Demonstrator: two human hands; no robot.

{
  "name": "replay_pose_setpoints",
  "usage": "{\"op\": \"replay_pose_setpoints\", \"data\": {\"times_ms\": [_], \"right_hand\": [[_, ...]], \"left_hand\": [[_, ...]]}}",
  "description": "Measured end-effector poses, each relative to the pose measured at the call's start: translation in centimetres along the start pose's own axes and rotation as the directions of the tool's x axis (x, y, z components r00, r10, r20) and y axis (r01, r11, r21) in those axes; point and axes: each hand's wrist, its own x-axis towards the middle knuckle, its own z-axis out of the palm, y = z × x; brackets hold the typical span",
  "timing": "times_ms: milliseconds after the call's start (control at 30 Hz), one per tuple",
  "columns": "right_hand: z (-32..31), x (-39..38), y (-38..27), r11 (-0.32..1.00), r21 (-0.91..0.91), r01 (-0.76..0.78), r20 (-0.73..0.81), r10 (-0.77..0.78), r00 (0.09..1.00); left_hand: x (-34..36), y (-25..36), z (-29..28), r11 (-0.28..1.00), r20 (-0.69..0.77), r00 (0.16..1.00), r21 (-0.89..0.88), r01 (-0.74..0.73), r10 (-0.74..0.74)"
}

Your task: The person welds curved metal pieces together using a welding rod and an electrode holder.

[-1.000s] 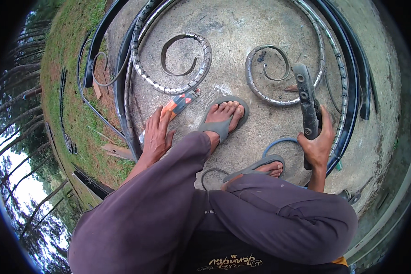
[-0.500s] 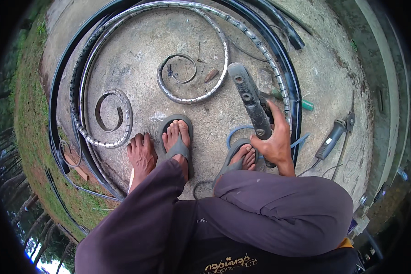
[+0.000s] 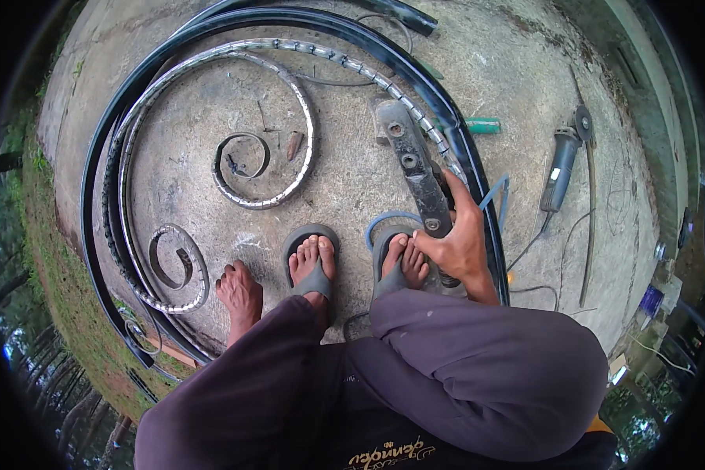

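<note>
My right hand (image 3: 463, 247) is wrapped round a long dark metal block (image 3: 415, 160) with several round recesses along its face. The block stands tilted over the concrete, its far end reaching toward a notched metal scroll (image 3: 309, 141). Below my thumb a dark rounded end shows; the palm side of the grip is hidden. My left hand (image 3: 239, 296) hangs low over the concrete beside my left sandal, its fingers bent downward and partly foreshortened, with nothing visible in it. Near its fingers lies the scroll's small curled end (image 3: 203, 286).
Black curved tubing (image 3: 105, 172) rings the scroll. An angle grinder (image 3: 560, 176) with its cord lies at the right, beside a thin rod (image 3: 590, 227). A green cylinder (image 3: 482, 125), a blue strap-like loop (image 3: 380, 223) and a small brown piece (image 3: 294, 146) lie on the concrete. Grass (image 3: 70, 313) borders the left.
The view has shifted, so the scroll and tubing sit further left and the grinder lower left. My right hand keeps its grip on the block. My left hand appears slightly lower, its fingers more bent.
</note>
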Motion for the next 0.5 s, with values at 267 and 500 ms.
{"op": "replay_pose_setpoints", "data": {"times_ms": [267, 500], "right_hand": [[0.3, -0.9, 0.7, 0.998, -0.017, -0.066, -0.016, 0.065, 0.998], [2.3, -1.2, 0.0, 0.991, -0.085, 0.102, 0.122, -0.091, 0.988]], "left_hand": [[1.0, -0.5, -0.8, 0.992, 0.068, 0.993, 0.075, -0.098, 0.093], [2.0, -1.2, -2.0, 0.979, 0.060, 0.987, 0.135, -0.154, 0.147]]}}
